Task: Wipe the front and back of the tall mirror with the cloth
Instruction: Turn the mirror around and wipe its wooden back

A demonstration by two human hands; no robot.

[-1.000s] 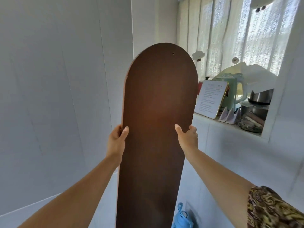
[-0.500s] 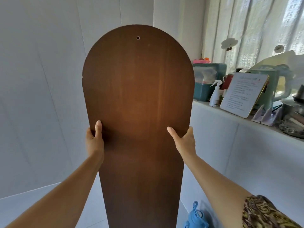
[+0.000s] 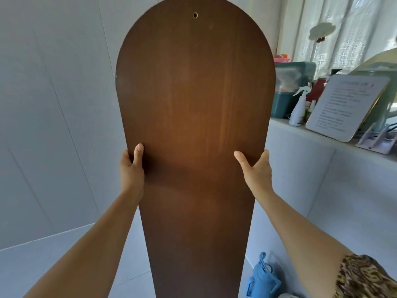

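The tall mirror stands upright in front of me with its brown wooden back facing me; it has a rounded top and a small hole near that top. My left hand grips its left edge at mid height, thumb on the back. At about the same height my right hand grips the right edge, thumb spread across the wood. The glass front is hidden. No cloth is in view.
White wall panels rise to the left and behind. A ledge on the right carries a white spray bottle, a teal box and a leaning printed board. A blue bottle stands on the floor by the mirror's lower right.
The mirror's back has turned from edge-on at an angle to squarely facing me and looks nearer and wider. Both hands kept their grip on its edges.
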